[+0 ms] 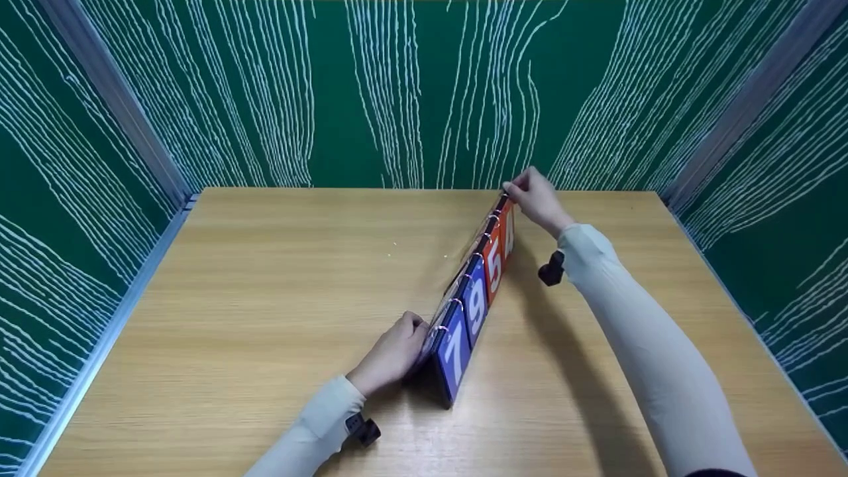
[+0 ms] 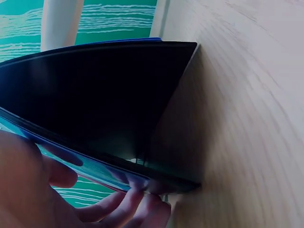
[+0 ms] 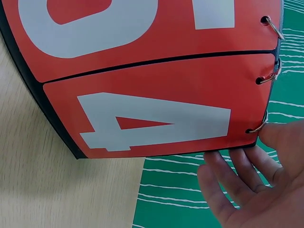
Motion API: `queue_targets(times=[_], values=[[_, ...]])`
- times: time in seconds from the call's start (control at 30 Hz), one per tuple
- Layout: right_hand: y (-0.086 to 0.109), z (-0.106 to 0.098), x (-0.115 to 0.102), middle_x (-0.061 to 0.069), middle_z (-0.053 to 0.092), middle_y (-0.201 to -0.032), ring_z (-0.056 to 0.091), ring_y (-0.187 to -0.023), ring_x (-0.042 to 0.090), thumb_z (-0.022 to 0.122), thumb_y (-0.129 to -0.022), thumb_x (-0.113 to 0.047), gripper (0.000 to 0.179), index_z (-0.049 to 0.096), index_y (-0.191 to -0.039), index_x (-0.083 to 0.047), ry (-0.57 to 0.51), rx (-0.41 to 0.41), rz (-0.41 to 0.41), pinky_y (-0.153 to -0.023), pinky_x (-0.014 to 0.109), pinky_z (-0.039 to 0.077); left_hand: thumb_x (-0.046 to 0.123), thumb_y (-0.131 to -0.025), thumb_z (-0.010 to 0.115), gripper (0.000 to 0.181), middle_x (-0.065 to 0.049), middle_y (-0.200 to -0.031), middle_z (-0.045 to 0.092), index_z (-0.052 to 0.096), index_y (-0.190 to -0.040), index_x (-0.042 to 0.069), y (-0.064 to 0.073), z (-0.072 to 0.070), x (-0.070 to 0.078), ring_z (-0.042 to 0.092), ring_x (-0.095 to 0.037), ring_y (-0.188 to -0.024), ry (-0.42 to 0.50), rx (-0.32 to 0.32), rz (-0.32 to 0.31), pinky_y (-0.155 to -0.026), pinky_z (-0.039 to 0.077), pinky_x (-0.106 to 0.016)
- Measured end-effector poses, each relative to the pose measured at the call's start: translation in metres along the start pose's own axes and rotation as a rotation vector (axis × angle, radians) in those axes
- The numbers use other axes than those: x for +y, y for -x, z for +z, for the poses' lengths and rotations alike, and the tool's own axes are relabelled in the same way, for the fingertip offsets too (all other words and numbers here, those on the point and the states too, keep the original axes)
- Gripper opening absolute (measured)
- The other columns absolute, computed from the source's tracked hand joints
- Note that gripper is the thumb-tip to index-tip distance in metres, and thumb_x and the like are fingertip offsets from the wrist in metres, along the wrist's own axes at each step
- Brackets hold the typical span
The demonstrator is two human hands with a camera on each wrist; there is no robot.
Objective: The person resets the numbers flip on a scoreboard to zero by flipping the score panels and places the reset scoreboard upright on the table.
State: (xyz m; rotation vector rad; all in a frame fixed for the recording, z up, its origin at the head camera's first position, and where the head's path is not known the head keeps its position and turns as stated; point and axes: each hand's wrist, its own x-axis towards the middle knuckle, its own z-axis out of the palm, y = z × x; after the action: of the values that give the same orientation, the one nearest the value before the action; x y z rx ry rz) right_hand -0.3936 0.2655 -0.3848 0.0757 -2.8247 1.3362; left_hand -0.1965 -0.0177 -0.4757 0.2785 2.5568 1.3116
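Note:
A flip scoreboard [image 1: 476, 301] stands tent-like on the table, slanting from the near middle toward the back. Its blue cards read 7 and 9, its red cards 5 and 4. At the far end my right hand [image 1: 540, 200] pinches the top corner, thumb by the metal rings and fingers behind the red 4 card [image 3: 156, 118]. My left hand [image 1: 396, 351] is at the near end, on the side turned away from the numbers. In the left wrist view its fingertips [image 2: 149, 209] touch the glossy outer face, and the black inner side [image 2: 95, 90] gapes above them.
The wooden table [image 1: 265, 298] extends on both sides of the scoreboard. Green walls with white wavy lines [image 1: 397, 99] enclose it at the back and sides. A few tiny pale specks lie left of the scoreboard.

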Motion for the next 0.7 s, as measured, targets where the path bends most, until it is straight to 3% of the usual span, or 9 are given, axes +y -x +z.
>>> queue_targets(times=[0.23, 0.7], values=[[0.0007, -0.0006, -0.0016, 0.010, 0.055, -0.114, 0.053, -0.097, 0.019, 0.048, -0.108, -0.031, 0.027, 0.047, -0.121, -0.007, -0.016, -0.010, 0.035, -0.081, 0.031, 0.047, 0.026, -0.109, 0.032, 0.029, -0.011, -0.099, 0.058, 0.052, -0.105, 0.005, -0.0022, 0.0036, -0.0040, 0.056, -0.025, -0.091, -0.024, -0.007, 0.019, -0.092, 0.050, -0.048], [0.0003, -0.0006, -0.0006, 0.010, 0.055, -0.113, 0.053, -0.098, 0.022, 0.049, -0.108, -0.029, 0.025, 0.048, -0.119, -0.007, -0.023, -0.011, 0.019, -0.081, 0.032, 0.046, 0.028, -0.110, 0.031, 0.033, -0.011, -0.101, 0.058, 0.053, -0.107, 0.005, -0.0058, 0.0043, -0.0096, 0.056, -0.023, -0.093, -0.018, -0.034, 0.021, -0.094, 0.050, -0.047]])
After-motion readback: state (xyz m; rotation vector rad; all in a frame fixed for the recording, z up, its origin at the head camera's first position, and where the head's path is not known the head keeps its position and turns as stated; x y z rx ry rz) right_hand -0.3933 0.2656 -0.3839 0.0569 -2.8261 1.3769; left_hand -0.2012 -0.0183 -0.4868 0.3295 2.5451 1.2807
